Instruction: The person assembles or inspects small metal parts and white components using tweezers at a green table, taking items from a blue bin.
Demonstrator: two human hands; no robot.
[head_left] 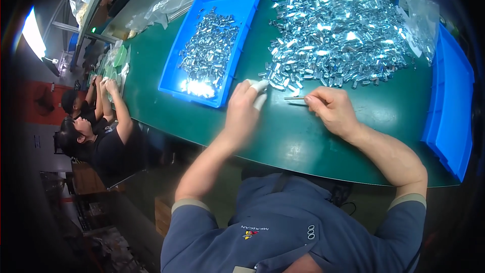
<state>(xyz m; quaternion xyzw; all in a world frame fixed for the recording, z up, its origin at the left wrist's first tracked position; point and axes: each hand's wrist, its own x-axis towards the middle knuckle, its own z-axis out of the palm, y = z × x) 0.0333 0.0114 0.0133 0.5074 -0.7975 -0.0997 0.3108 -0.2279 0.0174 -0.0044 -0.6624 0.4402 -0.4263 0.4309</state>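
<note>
Metal pin point(294, 98): one, pinched in right hand point(331, 110) fingers | left hand point(242, 111): clenched, taped fingertips | blue trays point(212, 45): two

a person's two bare hands rest on a green desk point(283, 136). the left hand point(242, 111), its fingertips wrapped in white, sits beside a blue tray point(237, 5) holding small shiny metal parts. the right hand point(331, 108) pinches a thin metal pin point(294, 98) at the near edge of a large heap of metal parts point(338, 30). other people sit further left.
</note>
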